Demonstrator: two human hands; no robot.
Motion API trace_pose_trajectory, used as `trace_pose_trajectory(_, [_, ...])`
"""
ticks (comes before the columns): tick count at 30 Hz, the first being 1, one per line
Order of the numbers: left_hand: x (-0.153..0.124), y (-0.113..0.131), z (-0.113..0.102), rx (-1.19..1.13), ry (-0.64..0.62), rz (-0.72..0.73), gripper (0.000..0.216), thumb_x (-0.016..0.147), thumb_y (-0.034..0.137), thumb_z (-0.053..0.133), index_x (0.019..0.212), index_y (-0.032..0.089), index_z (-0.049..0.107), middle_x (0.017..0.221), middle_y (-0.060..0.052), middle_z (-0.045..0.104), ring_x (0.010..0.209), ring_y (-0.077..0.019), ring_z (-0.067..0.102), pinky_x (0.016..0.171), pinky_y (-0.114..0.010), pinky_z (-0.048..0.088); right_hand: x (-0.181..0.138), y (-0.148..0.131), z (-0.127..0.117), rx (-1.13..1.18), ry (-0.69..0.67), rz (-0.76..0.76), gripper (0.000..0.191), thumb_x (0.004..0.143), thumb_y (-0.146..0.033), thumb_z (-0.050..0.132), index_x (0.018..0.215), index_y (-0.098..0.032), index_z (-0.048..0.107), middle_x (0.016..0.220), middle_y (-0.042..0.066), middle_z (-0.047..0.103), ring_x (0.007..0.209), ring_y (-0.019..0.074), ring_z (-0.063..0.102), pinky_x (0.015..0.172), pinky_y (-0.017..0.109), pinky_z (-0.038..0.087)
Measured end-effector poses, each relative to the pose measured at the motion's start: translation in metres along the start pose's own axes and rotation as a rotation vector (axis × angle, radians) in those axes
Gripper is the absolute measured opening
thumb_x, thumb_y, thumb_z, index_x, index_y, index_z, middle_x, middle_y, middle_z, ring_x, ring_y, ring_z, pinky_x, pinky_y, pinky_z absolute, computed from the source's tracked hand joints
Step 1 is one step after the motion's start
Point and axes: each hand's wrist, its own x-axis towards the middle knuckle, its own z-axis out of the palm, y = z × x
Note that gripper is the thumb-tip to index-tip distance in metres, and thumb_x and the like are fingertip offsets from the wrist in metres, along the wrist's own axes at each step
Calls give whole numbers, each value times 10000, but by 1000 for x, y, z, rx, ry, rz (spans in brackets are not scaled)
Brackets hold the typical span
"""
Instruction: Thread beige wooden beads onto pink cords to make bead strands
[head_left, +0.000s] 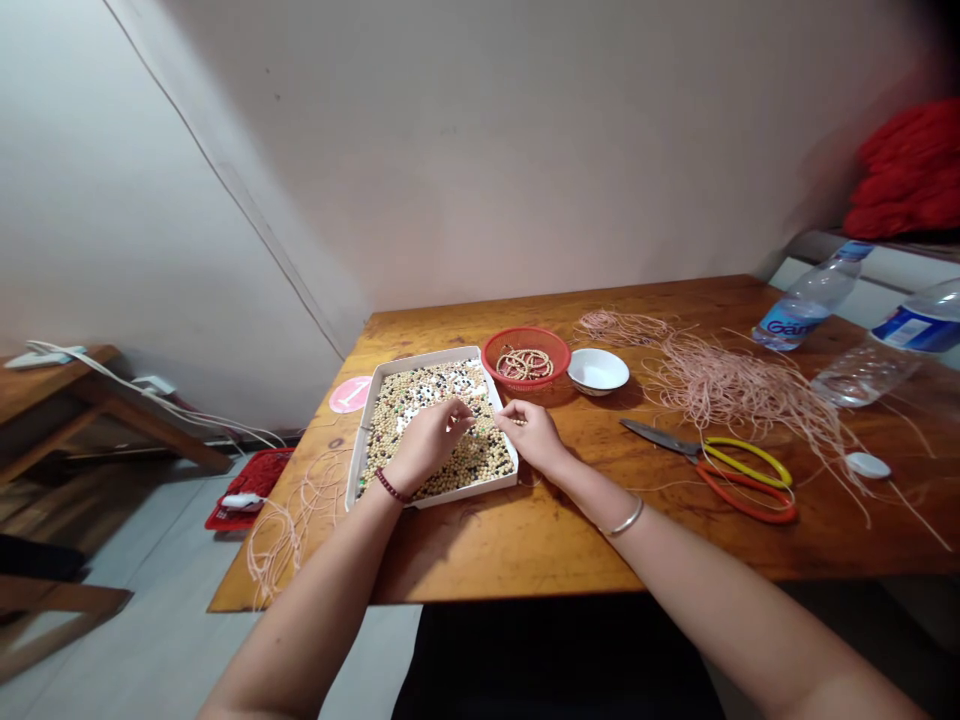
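A white tray (358, 455) full of small beige and dark beads lies on the wooden table (525, 540). My left hand (427, 440) hovers over the beads with its fingers pinched together on something too small to make out. My right hand (531, 432) rests at the tray's right edge, fingers closed in a pinch, apparently on a thin cord with a few beads. The two hands almost meet above the tray's right side.
A red basket (495, 350) holding bead bracelets and a white bowl (598, 370) stand behind the tray. Scissors (720, 462) with yellow and orange handles, a heap of pink cords (735, 385), a white cap (868, 465) and two plastic bottles (806, 300) lie to the right.
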Motion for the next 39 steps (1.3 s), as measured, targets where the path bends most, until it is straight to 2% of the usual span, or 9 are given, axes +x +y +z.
trace_pose_trajectory(4, [4, 3, -2, -152, 66, -80, 255, 874, 419, 525, 835, 178, 600, 785, -33, 651, 693, -145, 579, 629, -251, 416, -6, -7, -1, -45, 1, -71, 189, 762, -349, 572, 698, -173, 596, 720, 38, 657, 687, 176, 618, 643, 259, 459])
trace_pose_trajectory(8, [6, 7, -7, -494, -57, -204, 321, 843, 479, 543, 865, 160, 567, 784, -49, 650, 632, -125, 573, 530, -210, 389, -13, -13, 0, -122, -30, -158, 159, 787, -337, 560, 750, -190, 608, 740, 36, 667, 684, 174, 625, 623, 252, 460])
trace_pose_trajectory(11, [6, 8, -9, -595, -126, -289, 356, 816, 507, 566, 882, 157, 565, 804, -60, 664, 595, -110, 562, 475, -188, 357, -15, -15, 0, -158, -39, -191, 156, 797, -336, 556, 765, -193, 611, 748, 37, 675, 677, 170, 620, 623, 251, 453])
trace_pose_trajectory(15, [5, 7, -8, -611, -154, -330, 356, 800, 504, 587, 877, 157, 573, 789, -56, 671, 596, -109, 570, 467, -180, 364, -15, -15, 1, -159, -34, -217, 164, 818, -337, 536, 785, -193, 607, 749, 33, 670, 668, 164, 614, 601, 242, 434])
trace_pose_trajectory(27, [5, 9, -6, -675, -152, -332, 335, 775, 475, 621, 856, 156, 560, 714, -25, 592, 650, -125, 582, 488, -181, 450, -18, -17, 1, -193, -90, -241, 127, 814, -304, 535, 791, -203, 608, 755, 17, 671, 670, 158, 613, 627, 243, 433])
trace_pose_trajectory(39, [4, 9, -6, -665, -155, -334, 325, 782, 463, 617, 869, 155, 558, 735, -38, 620, 674, -135, 602, 488, -176, 440, -18, -16, 3, -222, -82, -231, 139, 821, -313, 523, 799, -207, 611, 761, 17, 672, 662, 160, 604, 616, 240, 422])
